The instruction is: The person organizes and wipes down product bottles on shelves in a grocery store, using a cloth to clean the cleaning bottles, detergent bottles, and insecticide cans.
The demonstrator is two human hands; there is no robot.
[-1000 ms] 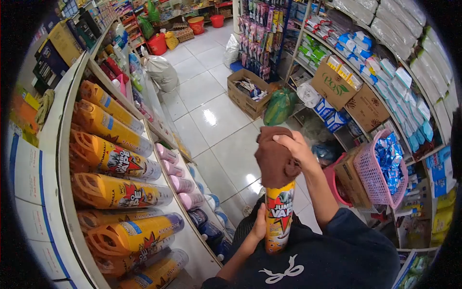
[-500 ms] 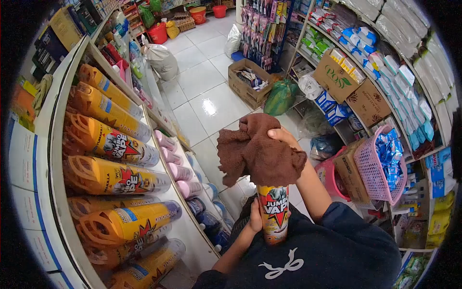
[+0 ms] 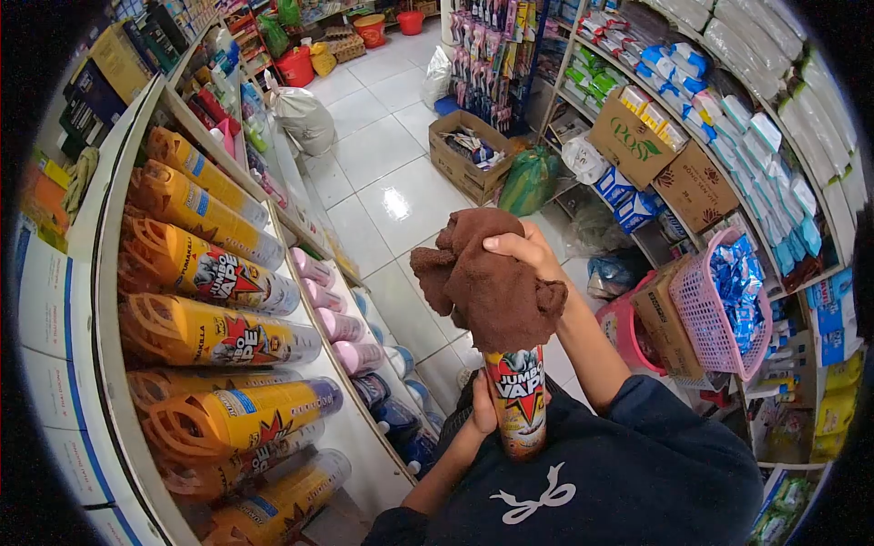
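My left hand (image 3: 482,409) is wrapped round the lower part of a yellow and red Jumbo Vape spray can (image 3: 520,400), held upright against my dark top. Over the can's upper end hangs a brown cloth (image 3: 487,278), so the cap is hidden. My right hand (image 3: 530,253) grips the cloth from above, thumb pressed on its front and the other fingers behind it. To the left, several matching spray cans (image 3: 223,341) with orange tops stand in a row on a white shelf (image 3: 364,491).
Pink bottles (image 3: 341,326) line a shelf beyond the cans. On the tiled floor (image 3: 391,196) are an open cardboard box (image 3: 469,159), a green bag (image 3: 528,182) and a white sack (image 3: 305,118). At right, a pink basket (image 3: 719,305) holds blue packets beside packed shelves.
My right hand has shifted slightly left and down with the cloth, which is now bunched closer round the can's top. My left hand keeps its hold on the can.
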